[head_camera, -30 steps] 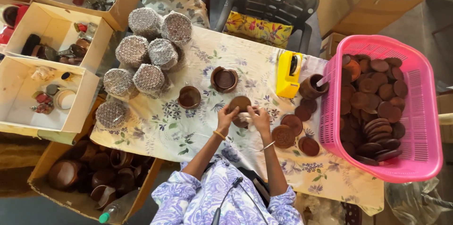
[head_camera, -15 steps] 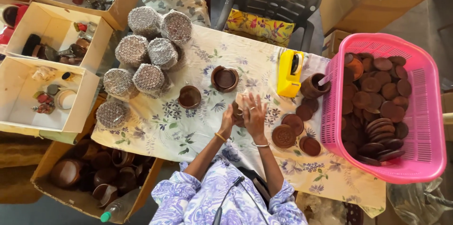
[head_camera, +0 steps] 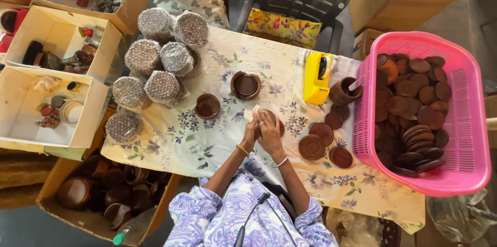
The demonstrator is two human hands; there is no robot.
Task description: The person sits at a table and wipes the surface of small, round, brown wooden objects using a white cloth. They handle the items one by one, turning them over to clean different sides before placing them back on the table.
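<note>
Since half a second ago, both hands have closed together over the brown clay pot point(head_camera: 273, 120) at mid-bench. Left hand point(head_camera: 250, 132) cups it; right hand point(head_camera: 269, 132) covers it, fingers wrapped around it. Stiff and brittle, probably light; best held by its sides.

Person seen from above: loose white garment w/ blue-purple floral print, short sleeves to approx. elbow; thin gold bangle on left hand point(head_camera: 250, 132) wrist, thin silver bangle on right hand point(head_camera: 269, 132) wrist; black cable down the chest.
</note>
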